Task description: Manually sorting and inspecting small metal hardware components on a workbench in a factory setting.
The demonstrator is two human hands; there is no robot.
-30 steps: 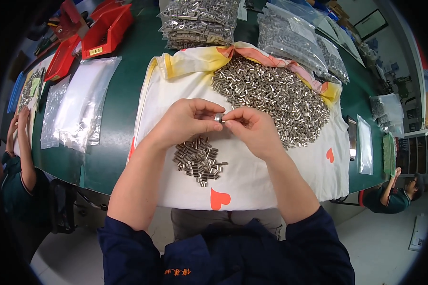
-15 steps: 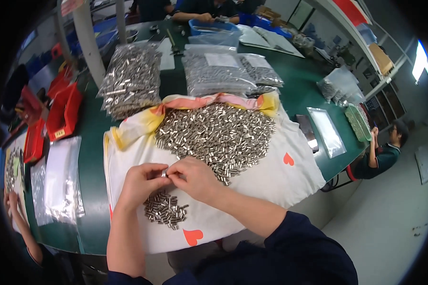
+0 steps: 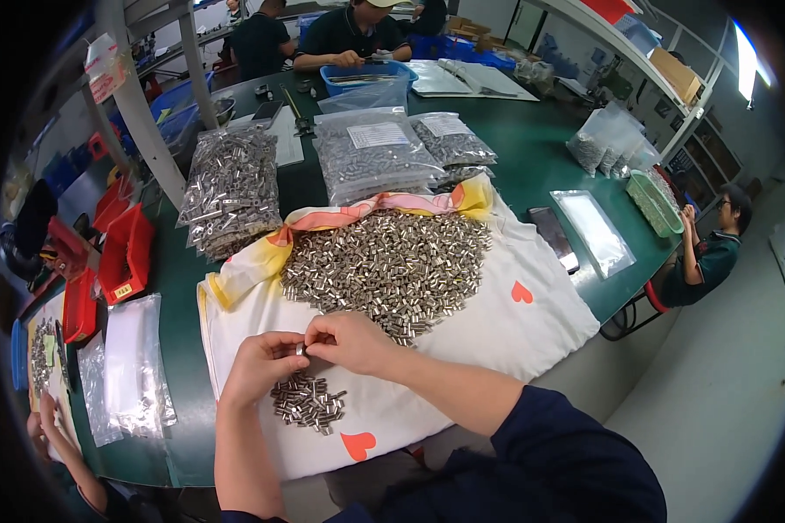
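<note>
My left hand (image 3: 262, 364) and my right hand (image 3: 347, 341) meet fingertip to fingertip over a white cloth (image 3: 506, 336) with red hearts. Between them they pinch one small metal tube (image 3: 301, 349). Just below the hands lies a small heap of the same tubes (image 3: 305, 403). A large pile of metal tubes (image 3: 384, 270) covers the cloth beyond the hands.
Clear bags of metal tubes (image 3: 228, 187) (image 3: 373, 155) lie at the back on the green table (image 3: 179, 270). Red bins (image 3: 124, 253) and empty plastic bags (image 3: 131, 366) are at left, a flat tray (image 3: 595, 231) at right. Other people sit around the table.
The view has swung and tilted up, showing more of the far table and seated people. My hands stay together on a tube above the small heap.
</note>
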